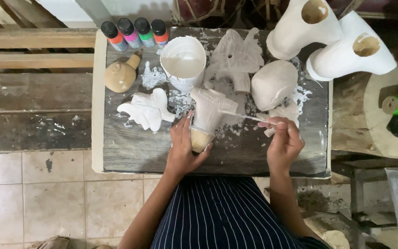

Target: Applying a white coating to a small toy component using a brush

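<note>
Left hand [183,150] fingers [181,124] grip figurine [207,115] base

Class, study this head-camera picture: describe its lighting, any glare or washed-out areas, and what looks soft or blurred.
Head view: soft, even light with faint shadows; the white cup and two tall white pieces look nearly washed out; the brush in the right hand is slightly soft; the left hand on the carved figure is sharp.

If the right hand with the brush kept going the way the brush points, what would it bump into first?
The right hand aims its brush leftward at the carved figure that the left hand steadies. The tip already seems to touch it, so that figure comes first, though depth is hard to judge.
</note>
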